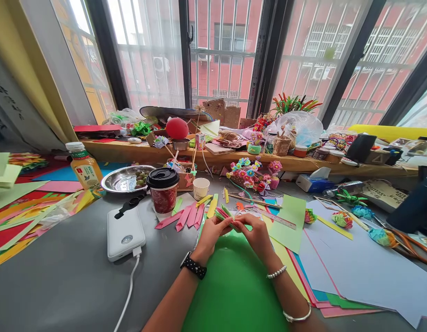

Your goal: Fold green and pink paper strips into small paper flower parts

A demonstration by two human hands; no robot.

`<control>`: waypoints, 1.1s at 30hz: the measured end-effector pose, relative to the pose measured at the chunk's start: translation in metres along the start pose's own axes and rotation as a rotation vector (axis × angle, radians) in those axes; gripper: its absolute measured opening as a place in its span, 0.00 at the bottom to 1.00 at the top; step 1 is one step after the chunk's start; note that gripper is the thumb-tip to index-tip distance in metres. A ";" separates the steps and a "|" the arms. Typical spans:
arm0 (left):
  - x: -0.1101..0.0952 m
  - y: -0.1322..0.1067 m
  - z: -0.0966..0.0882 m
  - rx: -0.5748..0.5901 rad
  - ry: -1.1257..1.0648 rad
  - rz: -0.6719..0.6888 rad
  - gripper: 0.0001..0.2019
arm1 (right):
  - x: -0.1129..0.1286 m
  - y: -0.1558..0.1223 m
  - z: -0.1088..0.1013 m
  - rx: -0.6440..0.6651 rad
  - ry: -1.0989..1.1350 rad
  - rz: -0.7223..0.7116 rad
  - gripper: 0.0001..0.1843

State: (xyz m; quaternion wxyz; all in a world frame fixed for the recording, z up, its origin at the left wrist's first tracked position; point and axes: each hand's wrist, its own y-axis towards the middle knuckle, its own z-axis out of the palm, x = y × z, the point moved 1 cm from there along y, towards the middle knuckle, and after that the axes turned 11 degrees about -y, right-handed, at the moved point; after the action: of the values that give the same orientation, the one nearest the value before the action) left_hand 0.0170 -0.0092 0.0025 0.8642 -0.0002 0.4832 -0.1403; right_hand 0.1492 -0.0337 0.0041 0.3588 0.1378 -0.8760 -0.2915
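My left hand (pixel 212 233) is closed around a small bundle of folded paper strips (pixel 223 212) in green and pink. Its fingers pinch the lower end of the bundle, near the middle of the view. My right hand (pixel 252 230) meets it from the right, thumb and fingertips pressed together at the bundle's right edge. Just what those right fingertips grip is too small to make out. Pink folded strips (pixel 189 216) lie on the desk left of my hands, with a yellow strip (pixel 212 206) beside them. A green balloon-like surface (pixel 234 281) fills the space below my wrists.
On the left stand a white power bank (pixel 125 233) with a cable, a lidded coffee cup (pixel 163 191), a metal plate (pixel 113 180) and a juice bottle (pixel 85 167). A paper cup (pixel 201 188) is beyond my hands. White paper sheets (pixel 358 258) and orange-handled scissors (pixel 412 246) lie right.
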 end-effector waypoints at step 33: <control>0.004 0.002 0.000 0.099 0.031 -0.020 0.14 | -0.005 0.000 0.001 -0.061 -0.073 0.015 0.08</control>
State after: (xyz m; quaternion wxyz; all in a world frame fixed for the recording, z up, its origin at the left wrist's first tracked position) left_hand 0.0190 -0.0085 -0.0009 0.8541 0.0398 0.4889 -0.1730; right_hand 0.1520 -0.0315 0.0009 0.3328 0.1095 -0.8801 -0.3203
